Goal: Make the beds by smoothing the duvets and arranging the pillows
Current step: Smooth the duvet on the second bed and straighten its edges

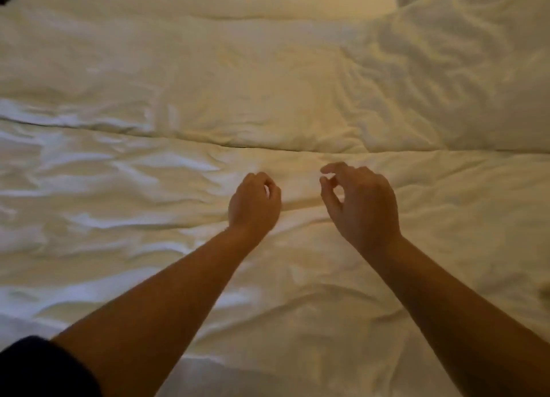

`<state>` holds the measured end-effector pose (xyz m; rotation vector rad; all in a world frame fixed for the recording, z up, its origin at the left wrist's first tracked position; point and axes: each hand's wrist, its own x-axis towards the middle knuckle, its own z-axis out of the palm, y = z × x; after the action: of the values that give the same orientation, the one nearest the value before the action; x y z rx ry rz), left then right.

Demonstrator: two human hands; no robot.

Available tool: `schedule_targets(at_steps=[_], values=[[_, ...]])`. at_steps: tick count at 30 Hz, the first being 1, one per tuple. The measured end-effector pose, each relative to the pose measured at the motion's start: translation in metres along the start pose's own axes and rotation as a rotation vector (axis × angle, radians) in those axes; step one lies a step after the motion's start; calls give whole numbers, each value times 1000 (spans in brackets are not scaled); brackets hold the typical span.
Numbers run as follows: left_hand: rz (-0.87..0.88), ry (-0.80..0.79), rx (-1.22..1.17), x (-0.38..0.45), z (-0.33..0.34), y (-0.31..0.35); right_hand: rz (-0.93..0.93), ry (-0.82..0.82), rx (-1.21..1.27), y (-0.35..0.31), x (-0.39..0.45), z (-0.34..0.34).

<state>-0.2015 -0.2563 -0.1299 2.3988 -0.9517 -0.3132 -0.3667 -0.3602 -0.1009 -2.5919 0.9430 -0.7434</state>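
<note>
Above rumpled white duvet, curled hands.

The duvet and pillow are white creased cloth, faintly glossy.
</note>
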Motion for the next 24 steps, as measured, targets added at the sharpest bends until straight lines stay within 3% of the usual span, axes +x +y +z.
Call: schedule_targets(at_steps=[2,6,10,12,16,20,22,24], values=[[-63,-60,157,44,-27,-47,28,-41,8,-24,24,33],[22,-181,484,112,-62,-104,193,-135,-73,-40,61,76],[160,-313,607,146,-78,-119,380,-428,-239,-29,82,97],[216,-347,708,155,-82,-126,398,-494,-278,-27,87,104],[200,-149,624,175,-96,-114,519,-335,-284,-37,108,112],[42,-53,292,148,-67,-114,532,-356,-99,-67,96,133],[167,-105,225,81,-36,-115,420,-415,-219,-91,43,149],[373,-175,302,12,-15,-129,334,-511,-369,-112,-24,156]])
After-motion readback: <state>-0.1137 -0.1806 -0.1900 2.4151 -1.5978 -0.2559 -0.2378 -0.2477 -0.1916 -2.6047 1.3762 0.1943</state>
